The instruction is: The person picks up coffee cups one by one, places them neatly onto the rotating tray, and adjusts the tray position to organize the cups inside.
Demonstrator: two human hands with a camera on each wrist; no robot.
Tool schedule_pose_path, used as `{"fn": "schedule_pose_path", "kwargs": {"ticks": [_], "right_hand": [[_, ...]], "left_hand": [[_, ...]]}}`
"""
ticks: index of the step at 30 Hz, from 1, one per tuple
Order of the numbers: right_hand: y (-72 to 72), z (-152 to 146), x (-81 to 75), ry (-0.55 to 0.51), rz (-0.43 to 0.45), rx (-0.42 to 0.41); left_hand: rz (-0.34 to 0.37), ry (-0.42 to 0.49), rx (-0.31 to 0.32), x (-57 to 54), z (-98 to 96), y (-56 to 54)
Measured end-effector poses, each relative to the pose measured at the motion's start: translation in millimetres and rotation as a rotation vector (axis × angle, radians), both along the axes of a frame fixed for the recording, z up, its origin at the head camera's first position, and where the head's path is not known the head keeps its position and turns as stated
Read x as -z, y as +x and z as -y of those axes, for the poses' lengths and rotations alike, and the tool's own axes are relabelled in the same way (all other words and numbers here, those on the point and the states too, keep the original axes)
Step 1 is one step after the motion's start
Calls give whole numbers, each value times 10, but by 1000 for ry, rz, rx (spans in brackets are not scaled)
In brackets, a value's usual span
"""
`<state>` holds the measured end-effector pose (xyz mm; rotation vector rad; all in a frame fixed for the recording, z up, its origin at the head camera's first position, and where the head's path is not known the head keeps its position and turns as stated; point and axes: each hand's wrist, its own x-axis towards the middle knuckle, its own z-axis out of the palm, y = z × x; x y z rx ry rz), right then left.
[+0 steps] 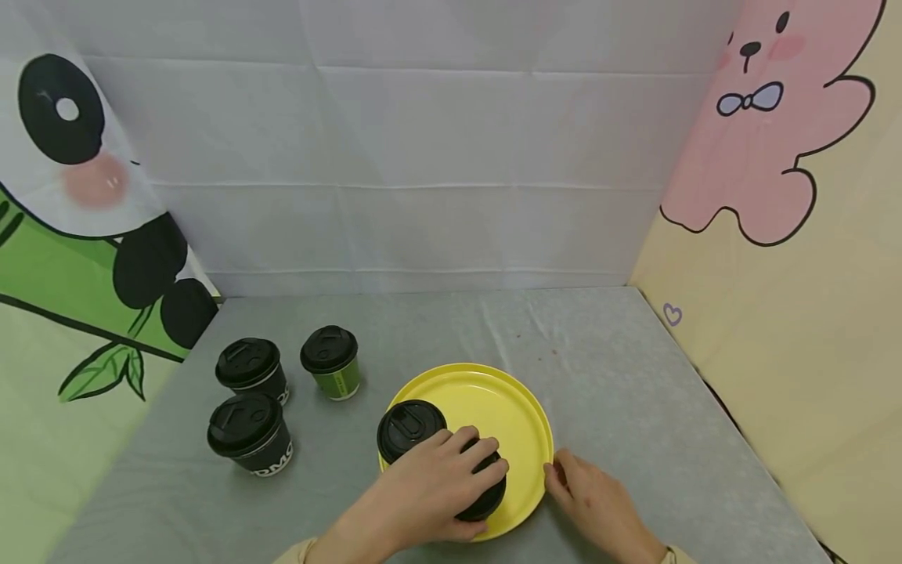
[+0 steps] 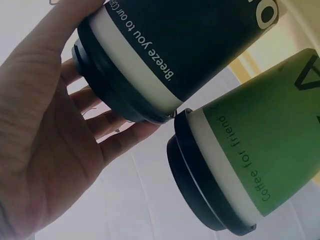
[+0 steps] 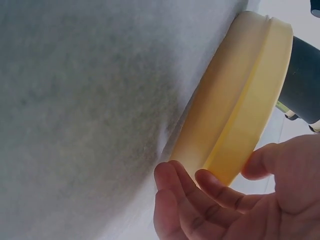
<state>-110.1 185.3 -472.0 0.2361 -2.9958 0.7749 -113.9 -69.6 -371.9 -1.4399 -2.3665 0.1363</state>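
Note:
A round yellow plate (image 1: 521, 431) lies on the grey table with two lidded paper cups on it. My left hand (image 1: 444, 484) reaches over the black cup (image 2: 195, 40), fingers and thumb curled round its black lid. Beside it on the plate stands a green cup (image 2: 265, 130), printed "Coffee for friend", its black lid close to the left hand's fingertips in the left wrist view. At the plate's right edge, my right hand (image 1: 595, 501) pinches the rim, thumb on top and fingers against the outer side.
Left of the plate, two black lidded cups (image 1: 262, 446) stand one behind the other. A smaller-looking green cup (image 1: 338, 381) with a black lid stands behind and left of the plate. Cloth walls with cartoon animals (image 1: 761, 141) border the grey table (image 1: 634, 392).

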Motion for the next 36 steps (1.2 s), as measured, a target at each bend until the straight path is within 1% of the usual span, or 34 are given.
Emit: {"fn": "schedule_pose_path", "kwargs": {"ticks": [4,7,12,18,22,24,27,30,33,36], "right_hand": [[7,2,-6,-14,24,2],[8,-3,-3,-23,21,-1],[10,-1,-1,-19,16,-1],[13,-2,6,-21,20,5],[3,-14,-5,-35,42,-1],[-18,-24,-16,-38,67,1],[-77,-42,-37,-54,94,-3],[-185,-60,-76,-77,112,0],[-336,-79,-126,-112,108,-3],[-507,-83,-179,-154,110,-25]], "left_hand": [[30,-40,-10,7,-13,4],[34,-56,-3,26,-28,4],[38,-43,-8,71,-43,-2],[52,-23,-14,97,-34,-24],[49,-19,-19,104,-25,-26],[43,-15,-22,109,-18,-21],[20,-11,-28,121,-11,-16],[12,-11,-37,135,4,-17],[29,6,-41,145,32,-19],[51,60,-24,144,79,-10]]}}
